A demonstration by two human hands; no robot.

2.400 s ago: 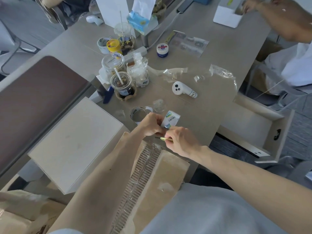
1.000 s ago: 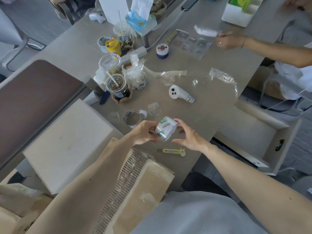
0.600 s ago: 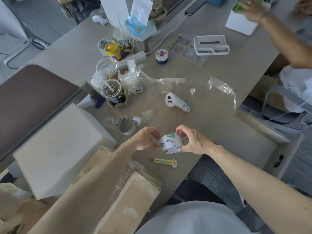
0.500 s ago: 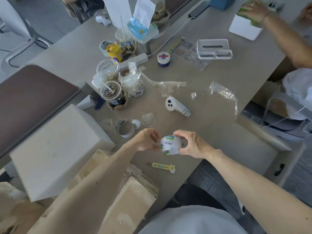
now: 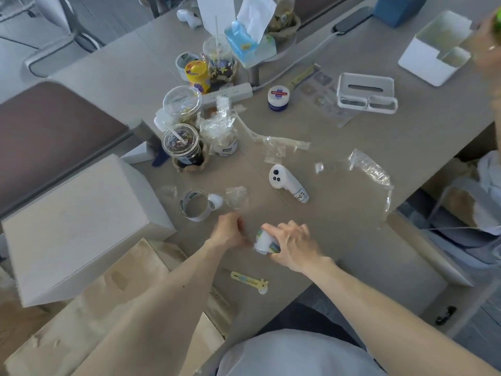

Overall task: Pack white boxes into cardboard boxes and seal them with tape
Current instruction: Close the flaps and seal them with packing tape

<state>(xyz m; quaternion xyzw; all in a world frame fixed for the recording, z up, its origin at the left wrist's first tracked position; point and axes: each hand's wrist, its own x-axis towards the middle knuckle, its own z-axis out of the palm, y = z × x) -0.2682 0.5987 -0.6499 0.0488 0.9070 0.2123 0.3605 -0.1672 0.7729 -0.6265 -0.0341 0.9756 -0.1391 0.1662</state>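
Observation:
My right hand grips a small white roll of tape from above, just over the table's near edge. My left hand is beside the roll on its left, fingers curled, pinching at the tape's loose end; the clear strip itself is hard to make out. A large white box stands at the left. The brown cardboard box, closed and with a taped seam, lies under my left forearm. A yellow cutter lies on the table below my hands.
A second tape roll and a white handheld device lie beyond my hands. Drink cups, jars and plastic wrap crowd the middle. A white tray and an open white box sit far right near another person's hand.
My right hand put the yellow cutter down and joined the left on the tape roll. Now the right hand holds the roll alone and the left has drawn slightly away to its left.

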